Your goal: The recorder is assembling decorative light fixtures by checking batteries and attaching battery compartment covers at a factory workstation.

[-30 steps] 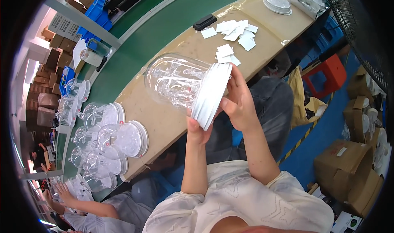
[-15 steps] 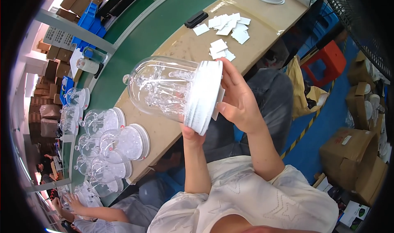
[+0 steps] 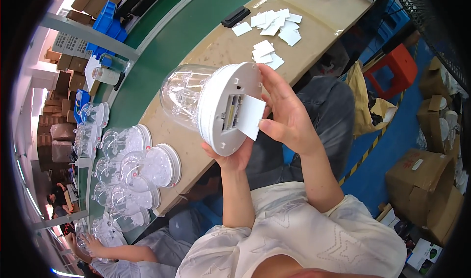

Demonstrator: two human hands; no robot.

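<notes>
A clear-domed lamp (image 3: 210, 101) with a white round base is tilted so that its underside faces me. My left hand (image 3: 237, 156) is closed round the base from below. A battery compartment (image 3: 230, 112) stands uncovered in the underside, with metal contacts and what may be batteries inside. My right hand (image 3: 290, 123) pinches a square white battery cover (image 3: 252, 118) with its thumb at one edge. The cover sticks out at an angle beside the compartment; whether it touches the base I cannot tell. Upper fingers of that hand rest by the base's rim.
Loose white covers (image 3: 271, 22) lie in two groups on the brown tabletop (image 3: 304, 37), near a black oblong object (image 3: 235, 16). Several domed lamps (image 3: 164, 165) lie on their sides at left. A co-worker's hand (image 3: 91, 246) is at lower left. A red stool (image 3: 392, 74) stands at right.
The lamp has turned from a side view so its underside and uncovered compartment show, and has moved slightly left. The right hand still holds the cover.
</notes>
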